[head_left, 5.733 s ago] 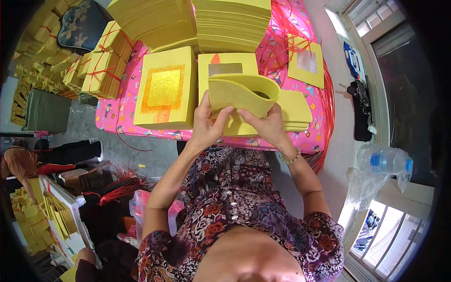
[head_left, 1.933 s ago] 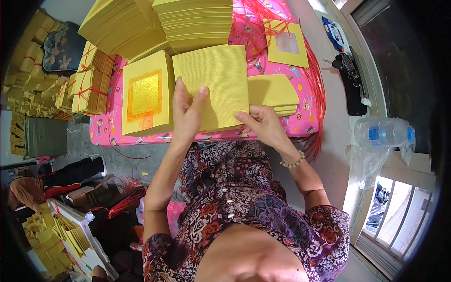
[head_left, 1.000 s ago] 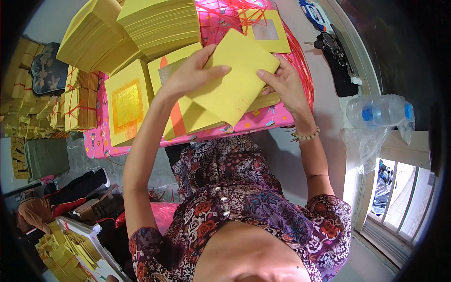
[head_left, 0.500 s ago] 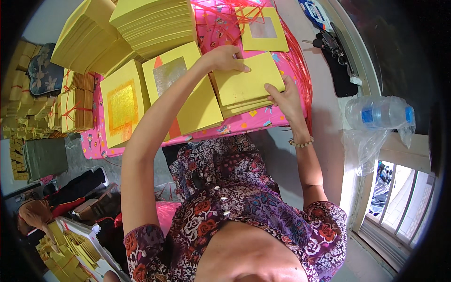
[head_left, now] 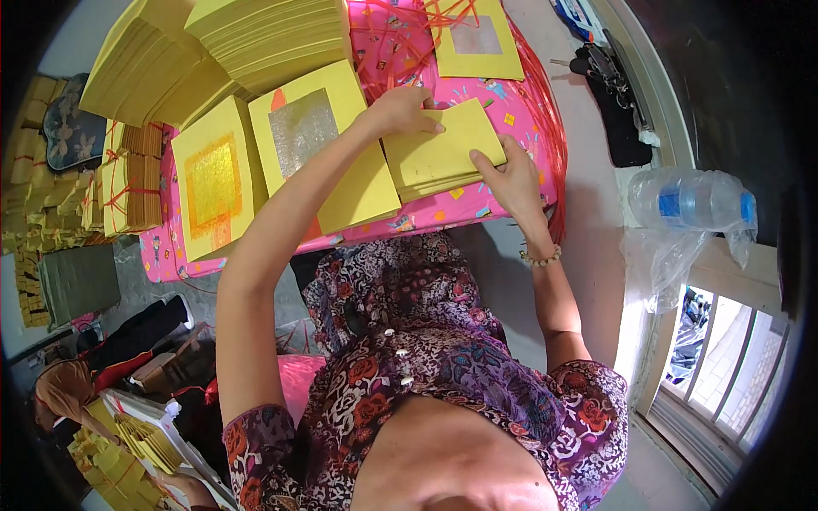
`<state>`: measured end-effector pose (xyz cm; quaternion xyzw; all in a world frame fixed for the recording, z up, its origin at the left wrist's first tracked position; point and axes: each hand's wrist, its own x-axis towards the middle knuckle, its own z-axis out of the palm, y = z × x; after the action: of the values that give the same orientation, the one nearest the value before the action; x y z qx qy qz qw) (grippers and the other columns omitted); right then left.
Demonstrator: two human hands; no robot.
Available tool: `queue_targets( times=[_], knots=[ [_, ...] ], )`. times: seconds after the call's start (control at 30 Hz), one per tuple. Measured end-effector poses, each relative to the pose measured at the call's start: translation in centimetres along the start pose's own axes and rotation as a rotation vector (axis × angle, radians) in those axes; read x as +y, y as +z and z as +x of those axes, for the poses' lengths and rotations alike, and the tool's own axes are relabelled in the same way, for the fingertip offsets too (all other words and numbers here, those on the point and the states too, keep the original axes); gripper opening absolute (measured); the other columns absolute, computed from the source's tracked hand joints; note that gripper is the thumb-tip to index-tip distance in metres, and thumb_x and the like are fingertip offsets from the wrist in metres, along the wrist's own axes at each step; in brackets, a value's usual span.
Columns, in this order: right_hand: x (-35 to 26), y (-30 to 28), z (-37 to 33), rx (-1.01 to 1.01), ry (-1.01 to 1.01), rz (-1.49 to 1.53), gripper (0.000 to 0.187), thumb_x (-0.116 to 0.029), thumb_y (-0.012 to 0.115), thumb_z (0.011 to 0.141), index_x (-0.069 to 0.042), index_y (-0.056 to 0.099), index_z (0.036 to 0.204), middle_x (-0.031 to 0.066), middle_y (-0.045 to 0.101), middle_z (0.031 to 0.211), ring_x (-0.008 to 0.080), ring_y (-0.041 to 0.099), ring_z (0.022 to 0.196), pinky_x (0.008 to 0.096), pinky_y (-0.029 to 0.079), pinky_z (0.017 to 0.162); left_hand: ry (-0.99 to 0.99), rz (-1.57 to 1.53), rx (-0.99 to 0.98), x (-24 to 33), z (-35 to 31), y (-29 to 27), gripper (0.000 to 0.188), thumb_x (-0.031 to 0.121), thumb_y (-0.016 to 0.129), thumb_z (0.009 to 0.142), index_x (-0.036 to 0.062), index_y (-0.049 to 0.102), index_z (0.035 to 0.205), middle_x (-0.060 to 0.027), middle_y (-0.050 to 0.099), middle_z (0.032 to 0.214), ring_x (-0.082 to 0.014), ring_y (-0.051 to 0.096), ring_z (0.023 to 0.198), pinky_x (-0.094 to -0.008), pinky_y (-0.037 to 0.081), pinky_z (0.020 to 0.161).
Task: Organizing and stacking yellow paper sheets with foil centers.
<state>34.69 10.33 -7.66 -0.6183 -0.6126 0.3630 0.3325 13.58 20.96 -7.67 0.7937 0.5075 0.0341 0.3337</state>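
Note:
A small stack of folded yellow paper [head_left: 443, 152] lies at the near right part of the table. My left hand [head_left: 406, 113] grips its far left edge, thumb on the top sheet and the other fingers partly hidden. At its right edge my right hand [head_left: 513, 177] holds on, thumb on top and fingertips out of sight beyond the edge. Left of it, partly under my left forearm, lies a thicker yellow paper stack with a silver square [head_left: 304, 129]. Beside that stands another with a gold square bordered in orange [head_left: 213, 186].
A pink patterned cloth [head_left: 439, 223] covers the table. Tall yellow paper stacks [head_left: 268, 43] stand behind. A silver-squared sheet [head_left: 477, 38] and red strings [head_left: 541, 102] lie far right. A plastic bottle [head_left: 690, 203] rests on the sill. Another person [head_left: 64, 392] is at lower left.
The small stack's layers, fanned apart at the near edge before, now lie closer together. My right hand has moved slightly left and lower with its edge. My left hand keeps its grip.

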Motion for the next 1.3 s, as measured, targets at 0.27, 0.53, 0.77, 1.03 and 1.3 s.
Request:
queue_targets(
  times=[0.27,0.53,0.77,1.03,1.3],
  knots=[
    [-2.6,0.2,-0.8,0.259,-0.5,-0.557,0.045,-0.03,0.067,0.08,-0.002,0.055,0.113,0.0168,0.053,0.112,0.0344,0.05,0.103,0.0425,0.043,0.086,-0.011,0.026,0.033,0.0,-0.6,0.0,0.05,0.042,0.074,0.071,0.0044,0.06,0.1,-0.0184,0.064,0.093,-0.031,0.062,0.09,-0.0376,0.047,0.076],
    [-0.9,3.7,-1.4,-0.027,-0.562,-0.664,0.053,-0.039,0.053,0.089,-0.001,0.048,0.126,0.0239,0.043,0.13,0.0408,0.037,0.124,0.0494,0.028,0.103,-0.025,0.049,0.092,0.2,-0.6,0.9,0.05,0.034,0.074,0.071,0.0,0.057,0.104,-0.0199,0.064,0.092,-0.0329,0.062,0.09,-0.0404,0.047,0.078],
    [-0.2,4.3,-1.7,-0.057,-0.537,-0.742,0.055,-0.039,0.049,0.092,-0.004,0.041,0.134,0.0232,0.035,0.137,0.0399,0.029,0.13,0.0493,0.023,0.106,0.046,0.377,0.358,2.2,-2.1,2.1,0.051,0.025,0.075,0.069,-0.0027,0.052,0.106,-0.0178,0.059,0.101,-0.0338,0.057,0.097,-0.0426,0.047,0.081],
    [-1.5,3.0,-0.7,-0.065,-0.537,-0.683,0.053,-0.041,0.05,0.091,-0.002,0.049,0.127,0.0223,0.044,0.131,0.0391,0.037,0.125,0.0474,0.028,0.104,0.232,0.005,0.45,1.5,-9.2,-1.3,0.028,0.015,0.065,0.079,0.0028,0.056,0.103,-0.0147,0.062,0.094,-0.0294,0.06,0.091,-0.0405,0.048,0.078],
    [-3.1,1.6,1.0,-0.071,-0.593,-0.71,0.045,-0.038,0.051,0.091,-0.003,0.055,0.121,0.0197,0.05,0.126,0.0378,0.043,0.121,0.0465,0.031,0.102,0.058,-0.228,0.367,-0.7,-19.9,-2.2,0.021,0.011,0.064,0.083,0.0009,0.057,0.1,-0.0115,0.063,0.087,-0.0224,0.064,0.081,-0.0323,0.05,0.074]
  ],
)
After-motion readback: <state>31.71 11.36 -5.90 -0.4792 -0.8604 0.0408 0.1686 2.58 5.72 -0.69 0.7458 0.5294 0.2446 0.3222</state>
